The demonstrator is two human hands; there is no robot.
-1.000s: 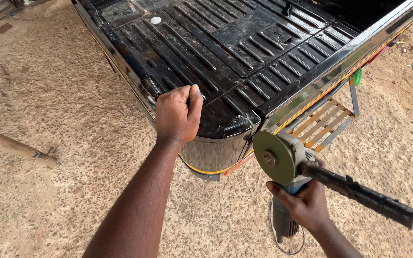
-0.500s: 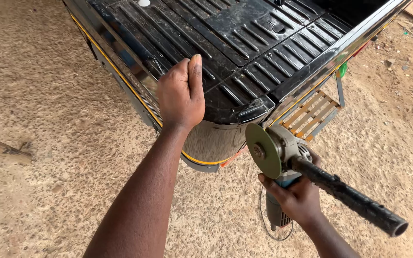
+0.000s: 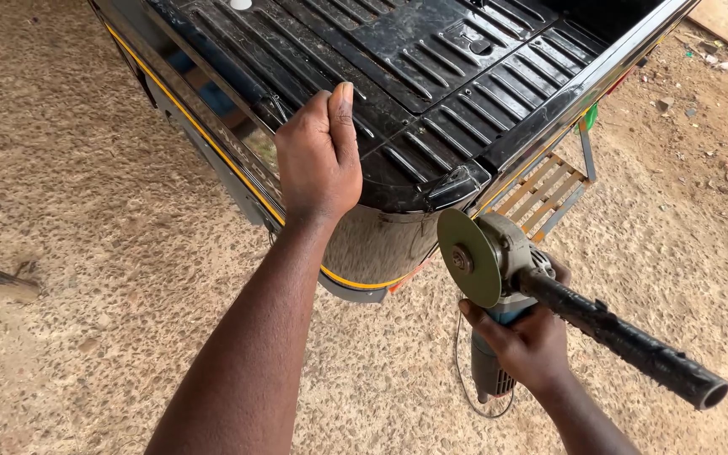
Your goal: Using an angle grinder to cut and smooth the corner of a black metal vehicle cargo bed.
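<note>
The left hand (image 3: 320, 156) lies flat, fingers together, on the black ribbed panel (image 3: 414, 67). At four o'clock from it, just off the panel's corner, the right hand (image 3: 522, 341) grips the angle grinder (image 3: 499, 261), disc facing left.

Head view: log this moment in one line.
left hand: flat on black ribbed panel | right hand: holding angle grinder
</note>
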